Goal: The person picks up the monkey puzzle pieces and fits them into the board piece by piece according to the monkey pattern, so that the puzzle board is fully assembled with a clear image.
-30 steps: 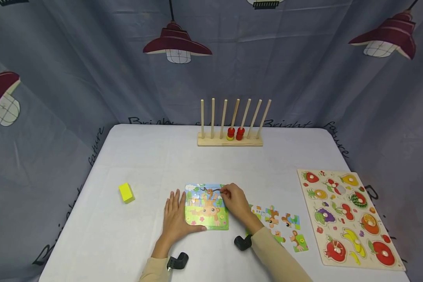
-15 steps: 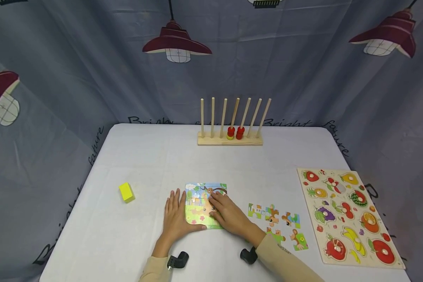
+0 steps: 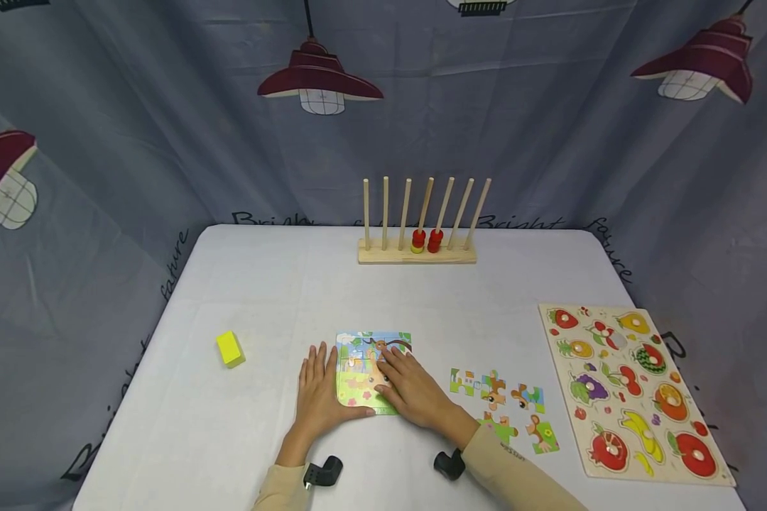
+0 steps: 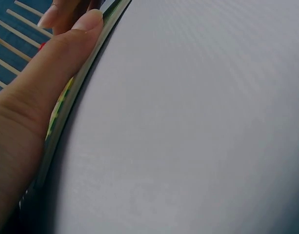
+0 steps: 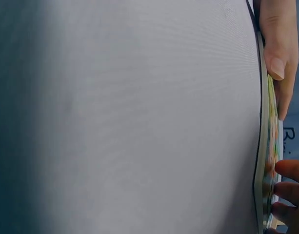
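A square jigsaw puzzle (image 3: 356, 387) with a cartoon animal picture lies on the white table. My left hand (image 3: 322, 396) rests flat along its left side, fingers straight, thumb across the near edge. In the left wrist view that thumb (image 4: 56, 63) lies over the puzzle's edge (image 4: 66, 114). My right hand (image 3: 417, 389) lies over the right half with outstretched fingers touching the picture and hiding part of it. The right wrist view has its fingertips (image 5: 286, 190) on the puzzle's surface. Several loose jigsaw pieces (image 3: 493, 390) lie right of the right hand, one partly behind the forearm.
A yellow block (image 3: 230, 349) sits to the left. Farther back stands a wooden peg rack (image 3: 383, 254) with red and yellow beads on two pegs. A fruit puzzle board (image 3: 620, 426) lies at the right. Behind the table hangs a grey curtain (image 3: 166, 128).
My right hand has moved from pinching at the puzzle's upper right edge to lying over its right half with fingers extended. The left hand has stayed in place.
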Demonstrator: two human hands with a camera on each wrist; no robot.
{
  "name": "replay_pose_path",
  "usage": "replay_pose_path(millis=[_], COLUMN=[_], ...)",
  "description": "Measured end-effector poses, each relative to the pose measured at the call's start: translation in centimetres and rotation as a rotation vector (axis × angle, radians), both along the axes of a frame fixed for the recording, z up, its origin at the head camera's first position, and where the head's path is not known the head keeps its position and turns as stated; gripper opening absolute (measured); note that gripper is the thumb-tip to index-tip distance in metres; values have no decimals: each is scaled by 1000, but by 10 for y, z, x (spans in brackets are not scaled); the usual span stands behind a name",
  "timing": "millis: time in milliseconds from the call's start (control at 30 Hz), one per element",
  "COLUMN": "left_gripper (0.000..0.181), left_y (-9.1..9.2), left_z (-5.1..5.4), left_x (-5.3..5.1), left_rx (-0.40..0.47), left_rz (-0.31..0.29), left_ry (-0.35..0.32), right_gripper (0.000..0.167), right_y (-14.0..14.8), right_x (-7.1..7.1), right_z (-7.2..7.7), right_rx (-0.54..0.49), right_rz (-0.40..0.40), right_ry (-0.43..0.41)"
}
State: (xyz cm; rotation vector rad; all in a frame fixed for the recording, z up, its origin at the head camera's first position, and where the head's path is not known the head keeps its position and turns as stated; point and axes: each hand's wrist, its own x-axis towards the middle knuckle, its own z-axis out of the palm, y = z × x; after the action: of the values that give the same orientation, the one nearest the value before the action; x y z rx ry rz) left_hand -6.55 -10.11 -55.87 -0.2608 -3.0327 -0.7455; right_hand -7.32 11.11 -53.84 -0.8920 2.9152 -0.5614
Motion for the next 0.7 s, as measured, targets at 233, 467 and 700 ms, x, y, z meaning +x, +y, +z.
replay_pose_path(millis=[233, 467, 700], left_gripper=[136, 136, 136], left_y=[0, -1, 0], left_z=[0, 0, 1], left_x=[0, 0, 0], left_rx=[6, 18, 37], left_rz=[0, -1, 6], left_ry=[4, 7, 6], right_gripper=[50, 37, 22], right_y=[-2, 1, 20], right_x=[-3, -7, -9], right_z=[2, 10, 24], right_rx=[-3, -109, -221], right_rz=[-4, -50, -181], right_ry=[16, 26, -13])
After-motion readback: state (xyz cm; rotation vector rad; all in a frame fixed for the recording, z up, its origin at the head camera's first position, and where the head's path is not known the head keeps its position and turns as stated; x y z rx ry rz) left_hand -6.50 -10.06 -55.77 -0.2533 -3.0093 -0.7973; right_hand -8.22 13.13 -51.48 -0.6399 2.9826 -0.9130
